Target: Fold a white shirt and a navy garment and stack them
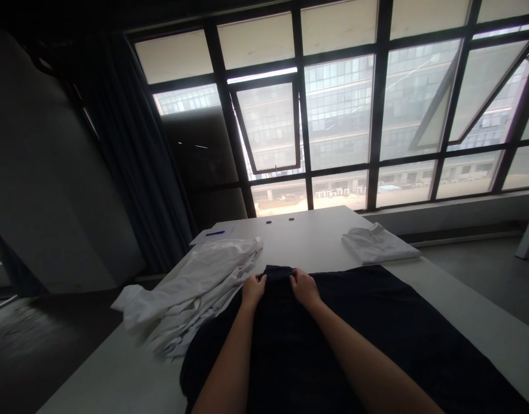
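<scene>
1. Dark cloth (389,322) lies nearest you, spread over the worktop (307,244).
2. Your left hand (253,290) and right hand (306,289) pinch its far edge slightly apart, presumably keeping that stretch straight.
3. White garments (199,287) lie left, a folded white garment (376,246) right, seemingly leaving the cloth room.

Looks like a plain, dark navy, nearly black cloth (290,339). Lies spread over the near part of the white bench (299,241), mostly flat toward the right, curving along the left side, pinched near the far edge at two spots.
</scene>
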`<state>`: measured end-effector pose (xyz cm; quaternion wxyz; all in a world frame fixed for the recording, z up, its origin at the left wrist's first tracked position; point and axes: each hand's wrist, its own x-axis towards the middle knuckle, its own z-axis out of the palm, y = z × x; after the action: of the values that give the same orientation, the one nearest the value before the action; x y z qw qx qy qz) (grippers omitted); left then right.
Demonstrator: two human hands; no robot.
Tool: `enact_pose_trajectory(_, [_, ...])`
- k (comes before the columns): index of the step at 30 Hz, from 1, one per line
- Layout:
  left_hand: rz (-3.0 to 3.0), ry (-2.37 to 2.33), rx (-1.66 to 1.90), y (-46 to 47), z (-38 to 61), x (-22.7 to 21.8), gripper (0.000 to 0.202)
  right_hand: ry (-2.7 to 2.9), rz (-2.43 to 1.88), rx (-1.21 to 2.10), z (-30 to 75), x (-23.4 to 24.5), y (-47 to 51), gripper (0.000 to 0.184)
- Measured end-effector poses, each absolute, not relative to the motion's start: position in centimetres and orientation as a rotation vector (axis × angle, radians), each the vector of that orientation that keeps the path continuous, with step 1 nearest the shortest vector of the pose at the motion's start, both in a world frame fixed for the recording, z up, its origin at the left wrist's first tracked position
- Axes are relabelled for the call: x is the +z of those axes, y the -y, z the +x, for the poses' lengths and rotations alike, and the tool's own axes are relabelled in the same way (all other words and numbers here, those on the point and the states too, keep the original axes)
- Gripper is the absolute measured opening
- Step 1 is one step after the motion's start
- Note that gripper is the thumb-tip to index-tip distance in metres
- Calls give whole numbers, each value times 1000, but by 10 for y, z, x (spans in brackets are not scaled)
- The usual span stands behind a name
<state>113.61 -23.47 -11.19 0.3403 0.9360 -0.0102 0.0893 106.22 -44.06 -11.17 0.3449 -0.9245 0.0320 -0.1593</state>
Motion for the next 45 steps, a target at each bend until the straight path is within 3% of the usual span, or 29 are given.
enact_pose_trajectory(4, [2430,73,261,235,1132,-111,17,-52,-2375,-424,1063,-115,441,32])
enact_pose_trajectory(10, [2285,162,368,235,1121,-110,13,-12,-2242,-489,1067,-116,446,43])
enact_pose_trajectory(14, [2159,188,413,233,1118,-110,9,-51,-2110,-552,1068,-114,449,36])
enact_pose_trajectory(23, [1979,244,353,230,1118,-111,20,-67,-1911,-518,1072,-122,458,29])
enact_pose_trajectory(37, [1855,294,214,229,1122,-116,10,-91,-2197,-407,1085,-123,458,38])
enact_pose_trajectory(39, [1857,307,199,229,1121,-116,17,-79,-2223,-391,1084,-123,458,39])
enact_pose_trajectory(42, [1870,344,174,230,1119,-115,33,-75,-2255,-404,1081,-122,454,31])
enact_pose_trajectory(45, [1871,389,153,231,1116,-113,31,-77,-2267,-432,1080,-121,453,17])
